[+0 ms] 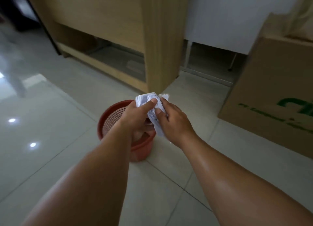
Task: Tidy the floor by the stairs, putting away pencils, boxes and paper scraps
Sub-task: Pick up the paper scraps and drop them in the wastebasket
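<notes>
From the head camera, both hands met over a red mesh wastebasket [101,124] that stood on the pale tiled floor [50,149], near the corner of a wooden cabinet [159,39] and with a large cardboard box [271,90] well off to the right. The left hand [138,114] and the right hand [174,124] together gripped a crumpled wad of white paper [145,98]. The left thumb lay across its near face and the right thumb pressed in just beside it, while the other fingers curled round the far side, mostly hidden. The wad was held in the air above the basket, over its far right rim rather than over the middle of the opening. Its long axis ran from an upper end pointing away towards the cabinet corner down to a lower tail hanging towards the person, between the two wrists and close to the basket's right edge. The likeliest slip from here seemed to be a release too far right, so that the paper would glance off the rim or land on the tiles beside the basket. The wad also looked only loosely packed, with a ragged corner showing past the right fingers, so a scrap could tear free or spring open and miss when both hands let go.
</notes>
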